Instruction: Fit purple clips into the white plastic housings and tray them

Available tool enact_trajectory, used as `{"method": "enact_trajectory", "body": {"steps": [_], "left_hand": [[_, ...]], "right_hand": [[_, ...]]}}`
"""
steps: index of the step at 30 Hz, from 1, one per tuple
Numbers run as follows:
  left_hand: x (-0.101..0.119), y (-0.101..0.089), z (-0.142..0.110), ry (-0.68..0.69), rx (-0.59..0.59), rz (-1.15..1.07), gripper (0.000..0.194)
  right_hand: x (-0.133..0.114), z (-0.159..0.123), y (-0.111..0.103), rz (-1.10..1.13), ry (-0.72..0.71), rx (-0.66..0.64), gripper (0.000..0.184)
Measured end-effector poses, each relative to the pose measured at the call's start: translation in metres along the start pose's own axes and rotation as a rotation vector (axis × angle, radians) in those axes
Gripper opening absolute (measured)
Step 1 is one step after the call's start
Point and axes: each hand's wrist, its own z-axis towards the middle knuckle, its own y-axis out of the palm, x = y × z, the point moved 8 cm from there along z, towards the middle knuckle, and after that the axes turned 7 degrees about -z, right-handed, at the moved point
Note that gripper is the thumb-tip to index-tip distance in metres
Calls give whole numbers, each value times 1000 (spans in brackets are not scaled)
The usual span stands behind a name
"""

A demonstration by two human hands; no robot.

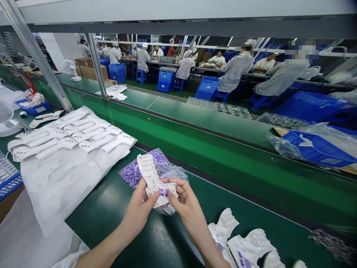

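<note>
Both my hands grip one white plastic housing half [150, 173], its ribbed inner side facing me. My left hand [141, 203] holds its left edge, with the thumb by a small purple part [163, 192] set in the wide end. My right hand [182, 195] holds the right edge, its thumb pressing close to the same purple part. Behind the housing lies a clear bag of small purple parts [131, 171]. To the lower right, near my right forearm, rest several similar white housings [251, 245] with purple pieces in them.
Rows of white shells [92, 130] lie on a white sheet [64, 175] to the left. A green belt [195, 137] runs past the bench. Across it are a blue bin [318, 147], wire trays [232, 108] and several seated co-workers. A white fan [5, 115] stands at far left.
</note>
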Motion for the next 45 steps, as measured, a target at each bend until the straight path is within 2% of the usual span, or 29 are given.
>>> {"method": "enact_trajectory", "body": {"steps": [4,8,12,17,19,24,28,31,35,38,40,43,45], "left_hand": [[3,3,-2,15,-23,90,55],[6,-2,-2,-5,38,229,55],[5,-5,1,-17,85,184,50],[-1,-12,3,-25,142,177,52],[0,-13,3,-37,116,149,55],[6,-4,2,-117,-43,98,58],[11,-6,2,-125,-18,74,47],[8,-10,1,-200,15,24,37],[7,-13,0,-266,8,-40,32],[8,-9,-2,-236,-43,26,39],[-1,2,-7,-278,-186,165,41],[-31,19,-16,-380,-455,599,32],[-49,25,-12,-384,-542,834,32]], "right_hand": [[-1,-1,1,28,0,12,31],[-1,-1,3,31,38,-42,29],[0,-2,10,16,63,-140,31],[7,0,11,40,105,-109,33],[8,0,12,64,134,-111,35],[5,-2,10,156,203,-131,40],[2,-5,12,183,236,-168,42],[-1,-8,15,151,253,-193,46],[-6,-8,16,41,220,-249,50],[-6,-3,-1,-231,165,-229,51],[-9,0,-26,-454,121,-104,52],[-18,-2,-65,-703,60,102,53],[-19,-4,-82,-817,65,145,57]]}}
